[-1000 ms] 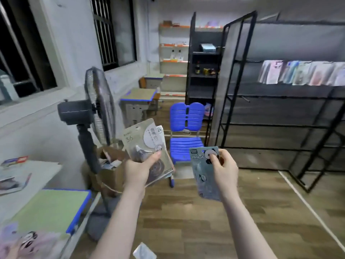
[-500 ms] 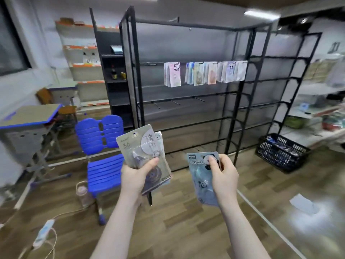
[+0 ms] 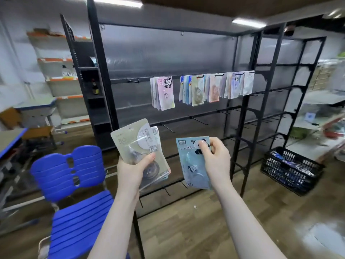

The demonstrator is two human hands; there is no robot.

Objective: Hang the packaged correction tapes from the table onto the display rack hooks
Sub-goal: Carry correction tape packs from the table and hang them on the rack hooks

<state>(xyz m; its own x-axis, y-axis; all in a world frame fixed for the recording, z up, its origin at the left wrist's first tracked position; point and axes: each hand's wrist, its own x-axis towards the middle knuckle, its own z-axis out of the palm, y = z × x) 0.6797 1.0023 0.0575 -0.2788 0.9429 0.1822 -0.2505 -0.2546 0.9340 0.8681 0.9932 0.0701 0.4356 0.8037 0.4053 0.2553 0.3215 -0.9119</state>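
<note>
Pale-green plastic fronts the stack of packets (image 3: 139, 148) that we see fanned in the left hand (image 3: 133, 168), thumb laid across the front and fingers curled behind, forearm reaching up from the bottom edge. Our right hand (image 3: 216, 159) pinches a single blue panda packet (image 3: 192, 165) near its top corner, thumb on the printed panda, the other fingers folded behind; the packet hangs down tilted slightly.

Both hands are raised in front of the black display rack (image 3: 104, 90), well short of it. Hung packets (image 3: 201, 88) already sit in two clusters on the upper row of hooks (the lower hooks (image 3: 197, 120) stand bare). A blue chair (image 3: 74, 184) stands at lower left, a black basket (image 3: 291, 171) on the floor at right.

Against half a second ago, we find the rack larger and more central in the single head view, the hung row nearer. The hands keep the same grips, the right one tipped a little more toward the rack.
</note>
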